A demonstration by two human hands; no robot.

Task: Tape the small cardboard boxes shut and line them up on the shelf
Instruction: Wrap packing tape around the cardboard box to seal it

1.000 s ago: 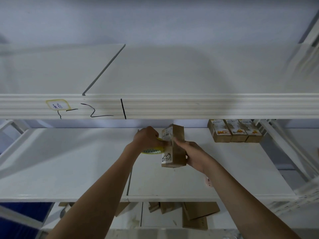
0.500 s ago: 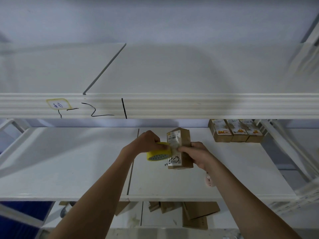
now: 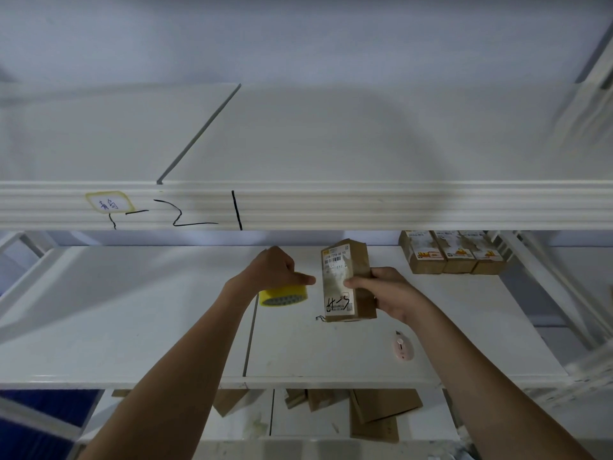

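Left hand grasping yellow tape roll; right hand clasping tall brown cardboard box above white shelf. At 2 o'clock, three taped brown boxes lined up.

1. Only one camera was there, worn on the person's head, wide-angled.
2. It faced forward and slightly down, straight into the white shelf unit.
3. It sat close: both forearms reached in from the bottom edge.
4. The upper shelf's front lip crossed mid-frame; the middle shelf lay below it, a lower shelf at the bottom.
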